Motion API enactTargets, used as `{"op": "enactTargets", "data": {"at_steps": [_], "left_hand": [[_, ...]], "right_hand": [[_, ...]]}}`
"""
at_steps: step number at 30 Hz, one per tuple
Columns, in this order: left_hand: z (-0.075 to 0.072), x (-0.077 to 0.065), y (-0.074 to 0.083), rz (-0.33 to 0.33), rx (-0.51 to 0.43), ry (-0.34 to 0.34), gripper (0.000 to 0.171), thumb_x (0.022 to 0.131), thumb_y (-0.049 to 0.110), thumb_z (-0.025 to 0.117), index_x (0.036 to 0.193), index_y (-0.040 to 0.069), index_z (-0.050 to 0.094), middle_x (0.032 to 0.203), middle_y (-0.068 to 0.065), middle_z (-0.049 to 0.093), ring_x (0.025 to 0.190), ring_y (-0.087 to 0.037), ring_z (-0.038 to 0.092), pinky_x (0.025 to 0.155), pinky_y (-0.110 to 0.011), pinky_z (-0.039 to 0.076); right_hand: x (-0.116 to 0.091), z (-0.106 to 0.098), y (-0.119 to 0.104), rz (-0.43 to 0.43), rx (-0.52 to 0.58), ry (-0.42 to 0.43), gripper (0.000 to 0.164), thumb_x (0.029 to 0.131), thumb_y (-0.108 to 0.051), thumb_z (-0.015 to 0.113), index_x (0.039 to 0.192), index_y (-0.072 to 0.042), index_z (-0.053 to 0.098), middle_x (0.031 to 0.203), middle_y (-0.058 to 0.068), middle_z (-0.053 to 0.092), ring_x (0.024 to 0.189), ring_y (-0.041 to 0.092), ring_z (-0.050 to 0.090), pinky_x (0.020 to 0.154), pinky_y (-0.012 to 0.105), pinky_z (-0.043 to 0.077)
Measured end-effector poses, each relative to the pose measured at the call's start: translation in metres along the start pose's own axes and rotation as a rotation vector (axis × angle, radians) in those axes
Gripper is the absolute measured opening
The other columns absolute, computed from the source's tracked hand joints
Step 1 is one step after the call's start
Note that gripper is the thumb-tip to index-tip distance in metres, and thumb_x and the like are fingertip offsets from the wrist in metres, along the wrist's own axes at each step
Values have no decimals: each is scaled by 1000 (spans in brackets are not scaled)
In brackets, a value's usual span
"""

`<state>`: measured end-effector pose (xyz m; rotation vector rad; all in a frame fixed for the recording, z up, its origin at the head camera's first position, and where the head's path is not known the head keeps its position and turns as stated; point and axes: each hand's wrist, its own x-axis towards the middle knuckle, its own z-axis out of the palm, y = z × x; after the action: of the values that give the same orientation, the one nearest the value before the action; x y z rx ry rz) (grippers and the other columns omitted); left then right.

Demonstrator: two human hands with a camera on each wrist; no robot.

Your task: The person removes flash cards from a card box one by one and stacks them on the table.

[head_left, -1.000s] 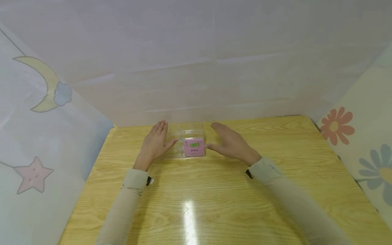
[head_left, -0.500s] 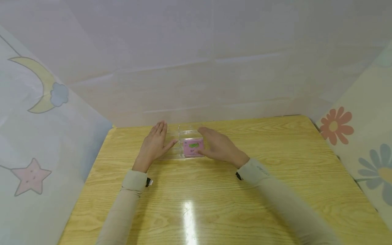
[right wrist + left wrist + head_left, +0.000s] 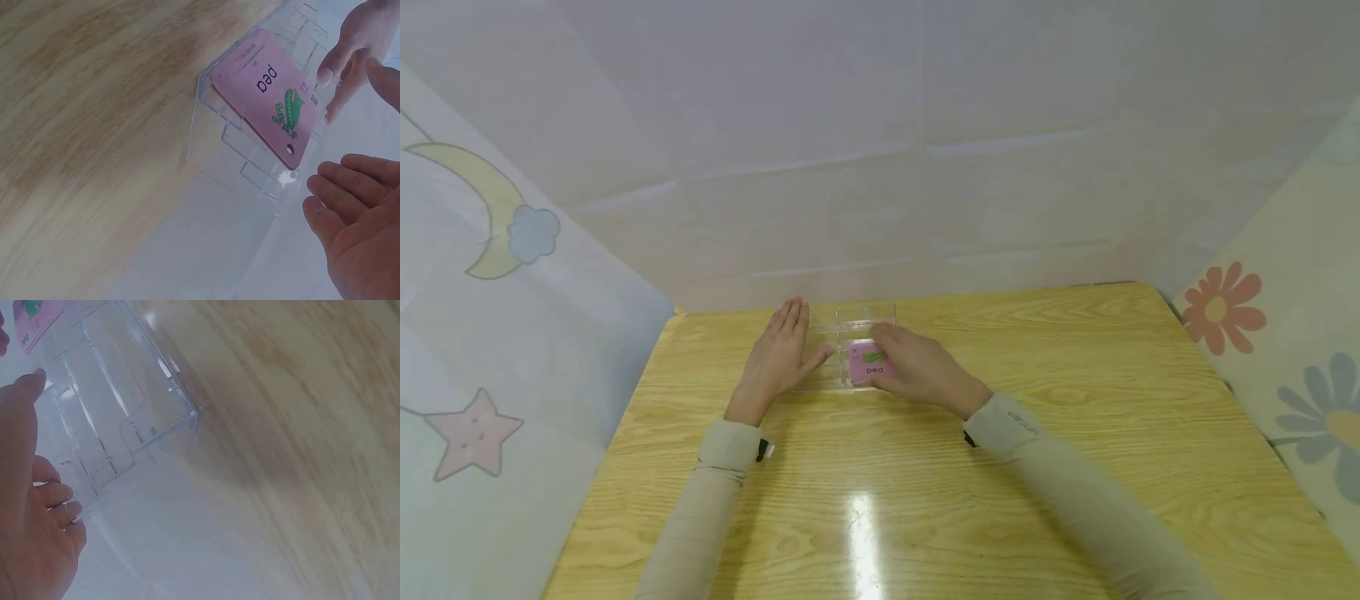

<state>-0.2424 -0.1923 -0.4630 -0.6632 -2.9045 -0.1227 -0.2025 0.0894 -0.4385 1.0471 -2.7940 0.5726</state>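
Note:
A clear plastic holder with compartments (image 3: 109, 375) lies on the wooden table. In its right front compartment is a pink flash card (image 3: 275, 94) printed "pea" with a green pod, apparently atop a small stack. My left hand (image 3: 772, 360) rests along the holder's left side with straight fingers, its thumb reaching toward the middle divider. Over the right part of the card hovers my right hand (image 3: 927, 368), which hides that edge in the head view. From the right wrist view, the right fingers (image 3: 350, 187) are extended and stand apart from the card.
The wooden table (image 3: 865, 467) ends at a pale fabric backdrop (image 3: 850, 208) just behind the holder. Side panels carry a moon, a star (image 3: 475, 435) and flowers (image 3: 1217, 308). A light glare lies on the table's front part.
My right hand has moved left from beside the holder to over the card's right part. My left hand, the holder and the card have stayed in place.

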Motion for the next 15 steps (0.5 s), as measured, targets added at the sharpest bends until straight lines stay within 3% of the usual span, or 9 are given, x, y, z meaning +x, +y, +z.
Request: {"op": "enactTargets", "data": {"at_steps": [15], "left_hand": [[6,-2,0,7,62,-7,99,105,62,51,164,-10,17,173,-29,18,163,-43,19,135,-53,20]], "right_hand": [[2,8,0,-35,-63,14,75,96,-44,77,151,2,52,155,23,55,142,39,57,113,50,54]]}}
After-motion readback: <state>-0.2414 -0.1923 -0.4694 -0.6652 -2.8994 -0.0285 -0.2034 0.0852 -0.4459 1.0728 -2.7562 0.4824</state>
